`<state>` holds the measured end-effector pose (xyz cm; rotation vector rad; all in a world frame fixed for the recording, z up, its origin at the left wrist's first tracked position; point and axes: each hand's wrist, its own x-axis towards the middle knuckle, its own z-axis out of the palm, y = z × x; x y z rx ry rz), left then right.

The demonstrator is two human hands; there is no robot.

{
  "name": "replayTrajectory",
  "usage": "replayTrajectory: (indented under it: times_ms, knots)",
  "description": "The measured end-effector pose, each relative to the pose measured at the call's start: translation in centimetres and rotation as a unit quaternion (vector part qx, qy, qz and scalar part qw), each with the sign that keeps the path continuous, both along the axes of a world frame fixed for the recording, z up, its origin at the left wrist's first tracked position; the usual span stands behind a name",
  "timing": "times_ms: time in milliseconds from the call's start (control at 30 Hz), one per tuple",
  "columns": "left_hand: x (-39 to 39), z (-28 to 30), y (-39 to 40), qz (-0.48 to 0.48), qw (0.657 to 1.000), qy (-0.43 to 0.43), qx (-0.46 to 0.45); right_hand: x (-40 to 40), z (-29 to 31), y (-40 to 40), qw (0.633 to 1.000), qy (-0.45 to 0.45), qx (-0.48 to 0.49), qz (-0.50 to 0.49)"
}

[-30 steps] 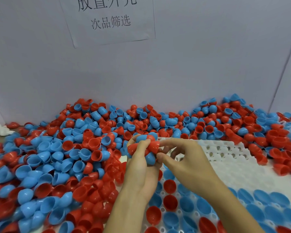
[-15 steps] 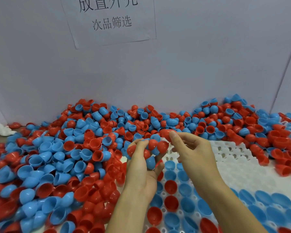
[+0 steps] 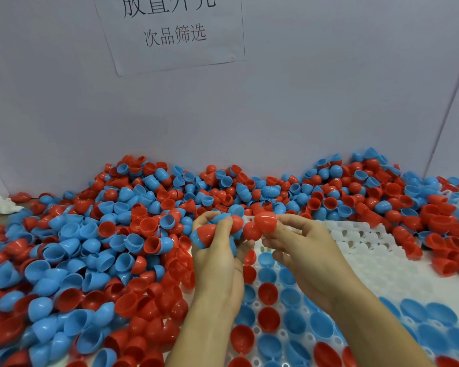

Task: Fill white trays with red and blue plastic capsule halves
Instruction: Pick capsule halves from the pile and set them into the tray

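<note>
Your left hand (image 3: pixel 217 250) gripped a clutch of capsule halves (image 3: pixel 223 229); your right hand (image 3: pixel 300 242) pinched one red half (image 3: pixel 261 223) just beside it. Beneath both grips lay the white tray (image 3: pixel 366 250), half filled; you did best seating that half hollow-up in the nearest empty cup.

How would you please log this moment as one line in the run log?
left hand: holds several capsule halves | right hand: pinches red half | white tray: partly filled

Two bare forearms, left hand (image 3: pixel 217 263) and right hand (image 3: pixel 302 250); no sleeves, gloves, rings or watch visible.
</note>
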<state>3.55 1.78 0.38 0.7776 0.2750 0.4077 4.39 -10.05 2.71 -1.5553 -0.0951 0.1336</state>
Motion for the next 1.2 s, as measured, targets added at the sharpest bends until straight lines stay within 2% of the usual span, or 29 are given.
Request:
replayTrajectory:
  times_ms: [133, 200, 367, 467, 533, 600, 667, 733, 800, 1000, 1200]
  knots:
    - [-0.1, 0.1, 0.1, 0.011, 0.999, -0.025, 0.029, -0.4, 0.3, 0.0, 0.998, 0.051, 0.044, 0.02]
    - [-0.1, -0.1, 0.1, 0.012, 0.998, -0.024, 0.054, -0.7, 0.7, 0.0, 0.997, 0.048, 0.054, 0.012]
    - [0.0, -0.3, -0.2, 0.0, 0.996, -0.028, 0.083, -1.6, 1.2, 0.5, 0.998, -0.053, -0.03, 0.011]
    - [0.1, -0.4, -0.2, -0.004, 0.996, -0.027, 0.087, -1.3, 1.8, -0.4, 0.992, -0.111, -0.056, -0.026]
    - [0.1, -0.4, 0.1, -0.005, 0.997, -0.022, 0.068, 0.0, 2.4, -3.0, 0.973, -0.164, -0.139, -0.081]
    - [0.2, -0.4, 0.4, -0.01, 0.999, -0.021, 0.049, 1.3, 3.0, -6.6, 0.927, -0.188, -0.309, -0.101]
    - [0.2, -0.4, 0.5, -0.019, 0.999, -0.025, 0.045, 2.0, 2.9, -9.5, 0.88, -0.142, -0.447, -0.071]
    - [0.2, -0.4, 0.3, -0.025, 0.998, -0.024, 0.049, 2.3, 2.1, -10.9, 0.854, -0.082, -0.513, -0.031]
    - [0.1, -0.4, 0.2, -0.028, 0.998, -0.02, 0.05, 2.6, 1.3, -11.0, 0.828, -0.06, -0.558, 0.002]
    - [-0.1, -0.5, 0.5, -0.048, 0.998, -0.014, 0.05, 2.8, 1.7, -10.6, 0.809, -0.044, -0.586, -0.004]
    - [-0.2, -0.3, 0.3, -0.061, 0.997, -0.005, 0.053, 2.3, 1.5, -9.5, 0.798, -0.005, -0.601, 0.037]
